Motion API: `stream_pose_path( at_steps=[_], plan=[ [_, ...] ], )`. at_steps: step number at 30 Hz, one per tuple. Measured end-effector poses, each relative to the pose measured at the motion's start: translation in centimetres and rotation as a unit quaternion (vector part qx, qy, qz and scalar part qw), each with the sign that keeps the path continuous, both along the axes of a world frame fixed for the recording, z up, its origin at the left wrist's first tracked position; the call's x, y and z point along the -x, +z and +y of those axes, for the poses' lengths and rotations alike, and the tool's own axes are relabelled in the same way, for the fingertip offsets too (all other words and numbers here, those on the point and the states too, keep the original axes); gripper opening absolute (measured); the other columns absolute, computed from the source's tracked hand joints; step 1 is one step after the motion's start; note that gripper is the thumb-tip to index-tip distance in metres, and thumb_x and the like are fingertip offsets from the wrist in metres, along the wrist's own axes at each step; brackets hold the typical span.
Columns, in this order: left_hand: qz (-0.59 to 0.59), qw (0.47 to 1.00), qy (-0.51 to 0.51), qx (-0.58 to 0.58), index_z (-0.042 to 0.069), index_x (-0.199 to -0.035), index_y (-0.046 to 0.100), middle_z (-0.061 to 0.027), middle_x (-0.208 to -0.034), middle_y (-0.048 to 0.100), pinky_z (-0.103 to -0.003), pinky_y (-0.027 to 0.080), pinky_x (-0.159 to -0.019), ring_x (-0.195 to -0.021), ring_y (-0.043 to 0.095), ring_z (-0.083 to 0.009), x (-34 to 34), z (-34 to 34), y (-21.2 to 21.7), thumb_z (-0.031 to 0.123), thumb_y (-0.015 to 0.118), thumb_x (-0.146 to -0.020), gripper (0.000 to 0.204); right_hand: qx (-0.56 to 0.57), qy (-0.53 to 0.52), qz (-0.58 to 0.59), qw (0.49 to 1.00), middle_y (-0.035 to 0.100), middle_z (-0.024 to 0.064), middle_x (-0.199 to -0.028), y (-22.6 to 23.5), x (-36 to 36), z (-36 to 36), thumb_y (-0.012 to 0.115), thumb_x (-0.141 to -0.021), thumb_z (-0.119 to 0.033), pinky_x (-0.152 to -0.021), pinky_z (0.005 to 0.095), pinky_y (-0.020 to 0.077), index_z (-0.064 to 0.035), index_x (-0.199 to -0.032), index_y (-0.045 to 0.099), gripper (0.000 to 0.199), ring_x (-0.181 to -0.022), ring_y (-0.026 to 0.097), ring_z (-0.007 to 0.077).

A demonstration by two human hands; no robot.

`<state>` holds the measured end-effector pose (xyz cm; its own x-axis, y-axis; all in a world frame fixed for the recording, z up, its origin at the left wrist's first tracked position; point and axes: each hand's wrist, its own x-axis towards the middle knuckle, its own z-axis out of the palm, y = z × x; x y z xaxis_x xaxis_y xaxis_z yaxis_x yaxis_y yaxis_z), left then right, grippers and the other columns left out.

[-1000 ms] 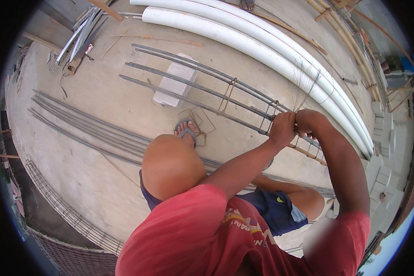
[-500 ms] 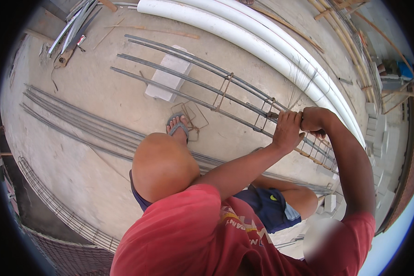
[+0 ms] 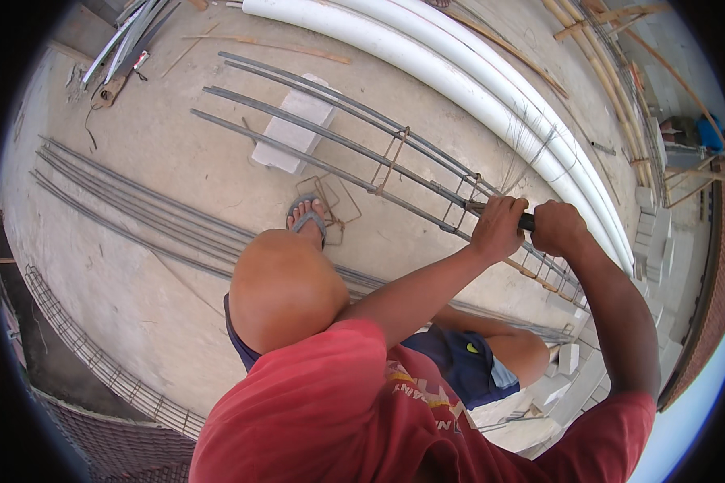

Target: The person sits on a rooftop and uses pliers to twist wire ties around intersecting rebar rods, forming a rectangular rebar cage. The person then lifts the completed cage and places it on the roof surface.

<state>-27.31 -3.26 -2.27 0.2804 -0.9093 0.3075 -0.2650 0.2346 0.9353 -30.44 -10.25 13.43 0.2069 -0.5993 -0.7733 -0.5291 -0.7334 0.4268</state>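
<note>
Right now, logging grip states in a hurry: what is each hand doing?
Left hand: closed around the rebar cage top bar.
Right hand: closed on a dark tool handle beside it.

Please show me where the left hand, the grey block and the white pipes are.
left hand [image 3: 498, 229], head view, back of the hand.
grey block [image 3: 296, 125], head view, its top face.
white pipes [image 3: 427, 60], head view, middle of the nearest pipe.

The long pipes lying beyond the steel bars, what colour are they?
White; the pipes show clearly in the head view, on the concrete floor.
</note>
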Motion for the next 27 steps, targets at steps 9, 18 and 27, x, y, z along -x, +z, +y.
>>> stream_pose_path(
  at_steps=[9, 18, 27],
  plan=[
    [-0.028, 0.992, -0.114, -0.055, 0.005, -0.091, 0.051, -0.0137, -0.088, 0.06, -0.046, 0.044, -0.087, -0.09, 0.059, -0.0369, -1.6, -0.9, 0.9, 0.012, 0.076, -0.069, 0.034, 0.025, 0.048, -0.09, 0.994, 0.069, 0.0146, -0.077, 0.6, 0.7, 0.7, 0.064, -0.082, -0.027, -0.065, 0.0463, 0.0533, 0.0006, -0.083, 0.068, 0.028, -0.073, 0.07, 0.0277],
    [-0.026, 0.999, -0.031, -0.028, 0.004, -0.094, 0.051, -0.0136, -0.092, 0.06, -0.044, 0.044, -0.087, -0.095, 0.057, -0.0367, -0.3, 0.2, 1.2, 0.009, 0.075, -0.07, 0.034, -0.12, -0.327, 0.064, 0.935, 0.071, 0.0153, -0.081, 1.1, -1.7, -2.9, 0.065, -0.082, -0.021, -0.069, 0.0382, 0.0564, -0.0005, -0.087, 0.068, 0.021, -0.073, 0.071, 0.0236],
    [-0.015, 0.988, -0.14, -0.06, 0.003, -0.096, 0.052, -0.015, -0.091, 0.062, -0.043, 0.043, -0.088, -0.093, 0.059, -0.0379, -2.4, -2.2, 0.8, 0.01, 0.074, -0.073, 0.033, 0.146, 0.206, -0.001, 0.968, 0.067, 0.0093, -0.099, -0.1, -0.6, 2.1, 0.065, -0.083, -0.022, -0.077, 0.0416, 0.0524, -0.004, -0.099, 0.067, 0.024, -0.095, 0.066, 0.022]
  ],
)
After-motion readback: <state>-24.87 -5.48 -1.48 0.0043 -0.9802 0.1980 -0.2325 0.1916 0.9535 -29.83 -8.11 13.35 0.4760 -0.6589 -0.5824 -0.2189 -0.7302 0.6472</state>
